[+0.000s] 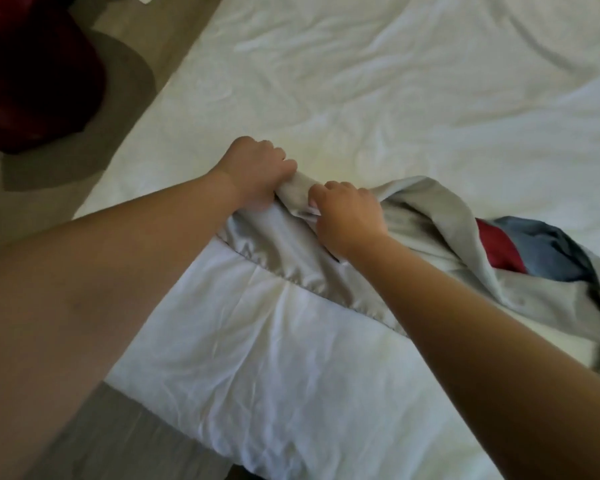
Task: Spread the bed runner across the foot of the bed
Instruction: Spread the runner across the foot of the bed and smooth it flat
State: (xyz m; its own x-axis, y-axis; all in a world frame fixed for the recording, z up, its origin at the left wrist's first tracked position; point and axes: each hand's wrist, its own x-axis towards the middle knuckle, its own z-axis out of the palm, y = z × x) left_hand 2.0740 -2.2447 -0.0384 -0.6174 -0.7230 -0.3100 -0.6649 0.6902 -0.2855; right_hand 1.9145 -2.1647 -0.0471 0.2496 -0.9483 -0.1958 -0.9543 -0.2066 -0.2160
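The bed runner (426, 206) looks soft and light and lies bunched up on the white bed (361, 81), where the left grip (257, 173) and right grip (349, 216) both pinch its grey edge, a good place to pull.

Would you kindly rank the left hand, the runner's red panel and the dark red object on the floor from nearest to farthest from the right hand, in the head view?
From the right hand:
1. left hand, just left of it, gripping the same bed runner end.
2. red panel, rightward in the runner's bunched part.
3. dark red object, far left on the floor.
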